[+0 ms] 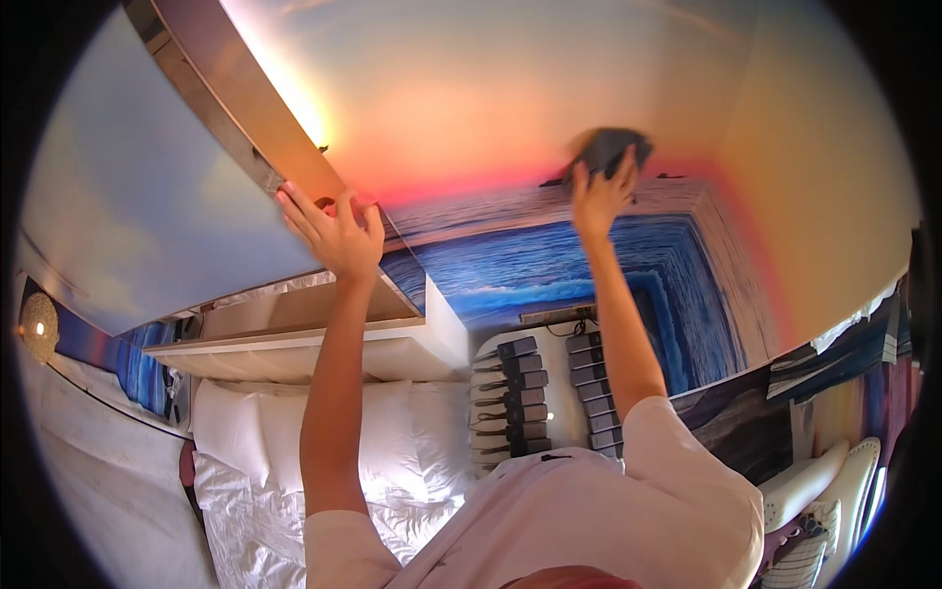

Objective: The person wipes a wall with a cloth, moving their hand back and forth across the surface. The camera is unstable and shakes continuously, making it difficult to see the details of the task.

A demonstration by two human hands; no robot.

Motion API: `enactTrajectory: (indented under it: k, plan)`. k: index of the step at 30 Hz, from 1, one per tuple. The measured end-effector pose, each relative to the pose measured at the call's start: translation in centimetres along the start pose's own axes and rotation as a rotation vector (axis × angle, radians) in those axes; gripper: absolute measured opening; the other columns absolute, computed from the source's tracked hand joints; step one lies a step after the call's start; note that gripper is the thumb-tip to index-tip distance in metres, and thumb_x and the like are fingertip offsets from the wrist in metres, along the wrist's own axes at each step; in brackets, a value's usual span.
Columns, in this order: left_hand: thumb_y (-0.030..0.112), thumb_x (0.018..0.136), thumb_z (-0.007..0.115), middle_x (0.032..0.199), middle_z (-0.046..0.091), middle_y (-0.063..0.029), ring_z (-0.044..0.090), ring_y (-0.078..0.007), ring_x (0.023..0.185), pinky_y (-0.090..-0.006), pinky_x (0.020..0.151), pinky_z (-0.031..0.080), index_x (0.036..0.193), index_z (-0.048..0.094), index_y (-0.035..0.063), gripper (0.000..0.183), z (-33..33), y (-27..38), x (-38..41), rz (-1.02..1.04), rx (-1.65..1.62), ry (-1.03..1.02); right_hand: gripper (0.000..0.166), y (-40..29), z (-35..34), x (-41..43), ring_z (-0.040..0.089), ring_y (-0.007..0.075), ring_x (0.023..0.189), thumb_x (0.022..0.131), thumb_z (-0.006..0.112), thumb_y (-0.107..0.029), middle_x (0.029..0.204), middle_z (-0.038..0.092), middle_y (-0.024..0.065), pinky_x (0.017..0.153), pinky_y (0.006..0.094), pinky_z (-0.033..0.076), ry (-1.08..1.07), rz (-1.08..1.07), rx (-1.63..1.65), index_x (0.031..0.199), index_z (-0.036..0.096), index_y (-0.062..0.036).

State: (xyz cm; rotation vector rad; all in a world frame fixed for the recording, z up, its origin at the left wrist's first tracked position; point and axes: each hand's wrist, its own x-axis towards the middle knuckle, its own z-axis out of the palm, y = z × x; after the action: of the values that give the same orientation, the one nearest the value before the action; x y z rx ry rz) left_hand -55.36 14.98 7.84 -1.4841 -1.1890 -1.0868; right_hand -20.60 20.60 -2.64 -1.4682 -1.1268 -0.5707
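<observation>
My right hand (602, 199) presses a dark grey cloth (609, 151) against a wall mural (500, 243) of a sunset sea. The cloth is blurred and lies under the spread fingers, near the painted horizon. To the left, my left hand (340, 239) is raised with its fingers apart. Its fingertips touch or nearly touch the edge of an orange-tinted strip (250, 96) beside a large pale blue, glossy panel (147, 191). The hand holds nothing that I can see, though the contact under the palm is hidden.
Below stands a bed with white pillows (235, 434) and a padded headboard (294, 361). A white tabletop (556, 397) bears two rows of dark devices (526, 390), some with straps. A round lamp (39, 327) glows at left; a white armchair or sofa (817, 478) stands at lower right.
</observation>
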Motion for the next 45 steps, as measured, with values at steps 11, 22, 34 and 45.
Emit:
enactTrajectory:
  k: [11, 22, 34, 45]
  plan:
    - [0.013, 0.079, 0.065, 0.157, 0.016, -0.0319, 0.019, -0.0512, 0.144, -0.0596, 0.115, 0.018, 0.111, 0.061, 0.0070, 0.033, -3.1, 8.0, 2.3, -0.081, -0.352, 0.002, 0.050, -2.4, -2.3, 0.0, 0.041, 0.0386, 0.127, 0.077, 0.072, -0.018, 0.146, 0.042, 0.0135, 0.103, 0.0548, 0.040, -0.293, -0.431, 0.322, 0.126, 0.065, -0.0291]
    - [0.005, 0.081, 0.060, 0.154, 0.023, -0.0267, 0.026, -0.0470, 0.142, -0.0527, 0.112, 0.033, 0.145, 0.037, 0.0023, 0.068, 1.4, 18.4, 6.9, 0.147, -0.593, -0.207, 0.054, 5.7, -5.5, 8.8, 0.037, 0.0457, 0.127, 0.084, 0.068, -0.008, 0.151, 0.030, 0.0193, 0.106, 0.0520, 0.039, -0.036, -0.239, 0.189, 0.134, 0.060, -0.0268]
    - [0.035, 0.091, 0.052, 0.159, 0.015, -0.0305, 0.011, -0.0487, 0.147, -0.0599, 0.116, 0.011, 0.153, 0.029, 0.0032, 0.073, 12.8, 25.2, 6.4, 0.309, -0.207, -0.112, 0.055, 12.6, -7.2, 15.7, 0.036, 0.0433, 0.131, 0.083, 0.066, -0.009, 0.150, 0.037, 0.0174, 0.107, 0.0515, 0.036, 0.158, -0.096, 0.083, 0.134, 0.061, -0.0286]
    - [0.041, 0.095, 0.044, 0.159, 0.017, -0.0293, 0.015, -0.0485, 0.146, -0.0573, 0.117, 0.009, 0.153, 0.031, 0.0060, 0.069, 13.5, 25.0, 6.3, 0.312, -0.160, -0.089, 0.057, 8.9, -3.9, 8.3, 0.036, 0.0390, 0.129, 0.077, 0.066, -0.015, 0.148, 0.039, 0.0154, 0.109, 0.0524, 0.029, -0.068, -0.185, 0.155, 0.132, 0.063, -0.0298]
